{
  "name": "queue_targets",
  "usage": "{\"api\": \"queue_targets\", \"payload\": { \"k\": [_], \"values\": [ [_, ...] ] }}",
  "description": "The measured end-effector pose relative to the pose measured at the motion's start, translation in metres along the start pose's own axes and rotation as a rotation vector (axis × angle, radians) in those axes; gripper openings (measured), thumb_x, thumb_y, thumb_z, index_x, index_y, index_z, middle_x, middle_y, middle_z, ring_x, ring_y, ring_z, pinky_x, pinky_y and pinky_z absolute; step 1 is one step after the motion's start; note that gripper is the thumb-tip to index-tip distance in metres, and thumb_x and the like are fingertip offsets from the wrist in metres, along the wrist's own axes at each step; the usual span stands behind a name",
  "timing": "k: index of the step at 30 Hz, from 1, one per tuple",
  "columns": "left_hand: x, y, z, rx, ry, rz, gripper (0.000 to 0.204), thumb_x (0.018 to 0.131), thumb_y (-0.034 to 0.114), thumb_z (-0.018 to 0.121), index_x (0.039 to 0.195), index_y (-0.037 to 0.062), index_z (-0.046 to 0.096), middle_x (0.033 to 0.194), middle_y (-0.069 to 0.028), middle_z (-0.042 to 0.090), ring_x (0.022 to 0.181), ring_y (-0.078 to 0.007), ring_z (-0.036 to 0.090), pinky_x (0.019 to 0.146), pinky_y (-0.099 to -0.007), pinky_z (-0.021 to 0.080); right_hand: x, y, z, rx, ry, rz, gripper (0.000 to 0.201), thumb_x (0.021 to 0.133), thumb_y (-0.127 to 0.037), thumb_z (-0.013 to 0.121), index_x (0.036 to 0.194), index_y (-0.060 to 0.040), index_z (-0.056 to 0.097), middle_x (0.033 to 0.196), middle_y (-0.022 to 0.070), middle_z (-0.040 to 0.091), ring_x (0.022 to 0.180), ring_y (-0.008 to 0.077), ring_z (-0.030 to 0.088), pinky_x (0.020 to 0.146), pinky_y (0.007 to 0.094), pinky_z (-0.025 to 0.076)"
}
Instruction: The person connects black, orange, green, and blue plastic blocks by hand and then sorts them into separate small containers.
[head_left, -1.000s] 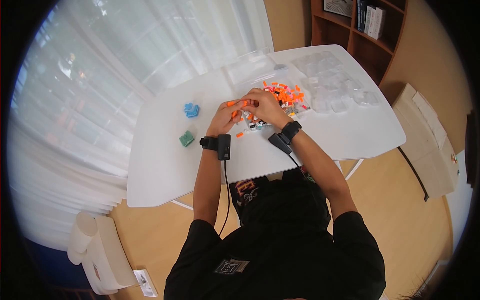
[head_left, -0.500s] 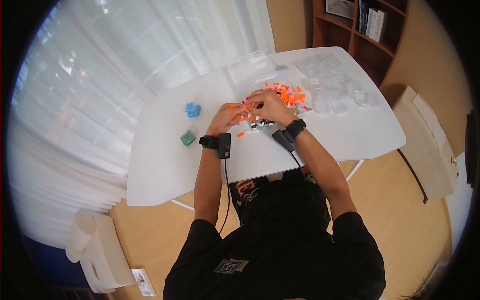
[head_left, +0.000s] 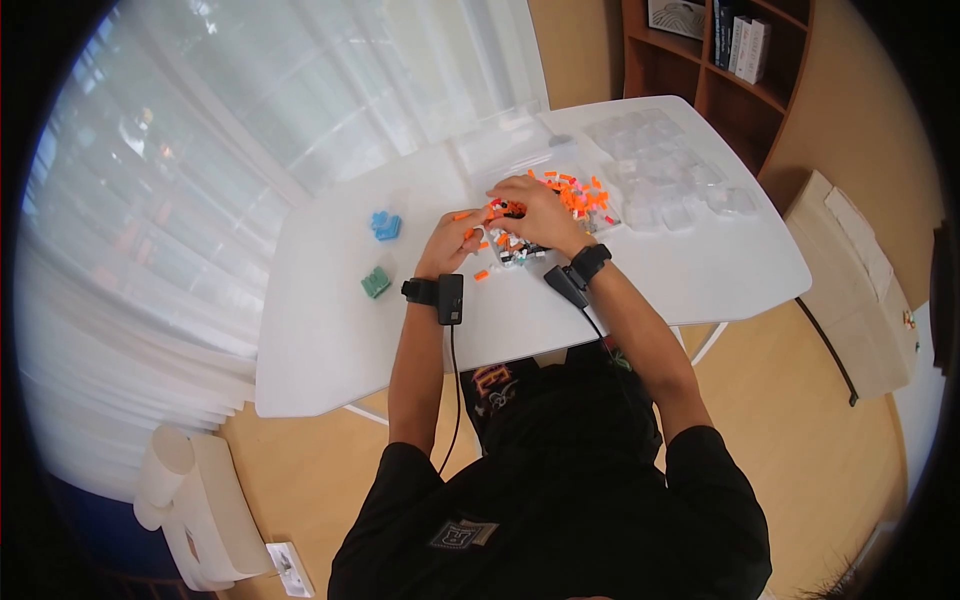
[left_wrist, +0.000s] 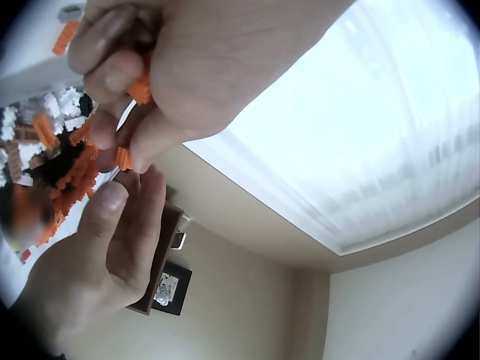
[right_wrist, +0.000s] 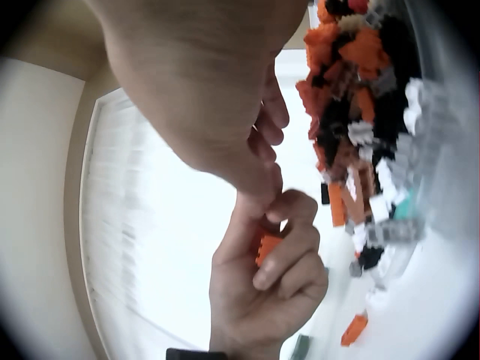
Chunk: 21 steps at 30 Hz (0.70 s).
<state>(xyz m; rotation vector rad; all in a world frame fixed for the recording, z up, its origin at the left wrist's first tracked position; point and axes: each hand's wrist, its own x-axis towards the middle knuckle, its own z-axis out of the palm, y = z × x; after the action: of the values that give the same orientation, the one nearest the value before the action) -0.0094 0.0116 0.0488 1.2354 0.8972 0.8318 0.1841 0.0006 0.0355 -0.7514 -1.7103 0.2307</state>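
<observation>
The left hand pinches a small orange brick between thumb and fingertip. Another orange brick lies within its curled fingers and also shows in the right wrist view as an orange piece. Close against the left fingertips is the right hand; in the left wrist view its thumb and fingers stand apart, and no piece is visible between them. Beside and beneath the hands is a pile of bricks, mostly orange, with black, white and brown ones.
A blue brick build and a green one stand on the white table at the left. A loose orange brick lies near the pile. Clear plastic containers cover the back right; a transparent box or bag lies behind.
The right thumb and fingers have spread from their pinch near the left fingertips, and the right hand has shifted slightly. The left hand keeps hold of the orange bricks.
</observation>
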Motion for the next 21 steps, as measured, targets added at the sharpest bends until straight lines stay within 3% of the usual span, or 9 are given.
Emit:
{"api": "queue_targets", "payload": {
  "k": [2, 9, 15, 17, 21],
  "values": [
    [-0.002, 0.001, 0.002, 0.007, -0.009, -0.031, 0.028, 0.094, 0.027, 0.059, 0.089, -0.0003, 0.062, 0.065, 0.0015, 0.049, 0.047, -0.0029, 0.033, 0.049, -0.0203, 0.028, -0.001, -0.002, 0.002, -0.013, -0.176, 0.052, 0.025, 0.072, -0.013, 0.074, 0.094, -0.0026, 0.070, 0.093, 0.0112, 0.066, 0.089, 0.0280, 0.060, 0.078, 0.0365, 0.049],
    [-0.001, 0.001, -0.001, 0.099, -0.026, 0.029, 0.029, 0.093, 0.024, 0.059, 0.078, -0.0002, 0.061, 0.057, 0.0035, 0.043, 0.047, -0.0036, 0.030, 0.048, -0.0212, 0.025, -0.002, 0.001, 0.002, 0.094, -0.162, 0.017, 0.022, 0.072, -0.010, 0.074, 0.092, -0.0022, 0.070, 0.083, 0.0110, 0.065, 0.080, 0.0278, 0.061, 0.071, 0.0356, 0.049],
    [-0.002, 0.003, -0.004, 0.266, -0.024, 0.077, 0.030, 0.094, 0.023, 0.057, 0.074, 0.0005, 0.059, 0.058, 0.0046, 0.040, 0.049, -0.0036, 0.027, 0.047, -0.0212, 0.021, -0.002, -0.002, 0.003, 0.133, -0.234, 0.107, 0.017, 0.074, -0.009, 0.072, 0.089, -0.0021, 0.070, 0.080, 0.0109, 0.064, 0.077, 0.0278, 0.060, 0.069, 0.0350, 0.048],
    [-0.001, 0.004, -0.006, 0.302, -0.017, 0.100, 0.031, 0.094, 0.023, 0.056, 0.073, 0.0007, 0.059, 0.059, 0.0048, 0.039, 0.049, -0.0036, 0.026, 0.047, -0.0213, 0.021, -0.002, -0.001, 0.006, 0.000, -0.196, -0.042, 0.012, 0.078, -0.011, 0.069, 0.086, -0.0021, 0.068, 0.079, 0.0108, 0.063, 0.076, 0.0283, 0.060, 0.069, 0.0355, 0.047],
    [-0.005, 0.010, -0.002, 0.333, -0.026, 0.097, 0.031, 0.096, 0.025, 0.054, 0.077, 0.0010, 0.058, 0.061, 0.0056, 0.039, 0.050, -0.0032, 0.025, 0.047, -0.0208, 0.020, -0.002, -0.003, 0.008, -0.021, -0.206, -0.082, 0.010, 0.081, -0.012, 0.066, 0.085, -0.0030, 0.067, 0.080, 0.0108, 0.063, 0.075, 0.0292, 0.059, 0.071, 0.0366, 0.046]
  ]
}}
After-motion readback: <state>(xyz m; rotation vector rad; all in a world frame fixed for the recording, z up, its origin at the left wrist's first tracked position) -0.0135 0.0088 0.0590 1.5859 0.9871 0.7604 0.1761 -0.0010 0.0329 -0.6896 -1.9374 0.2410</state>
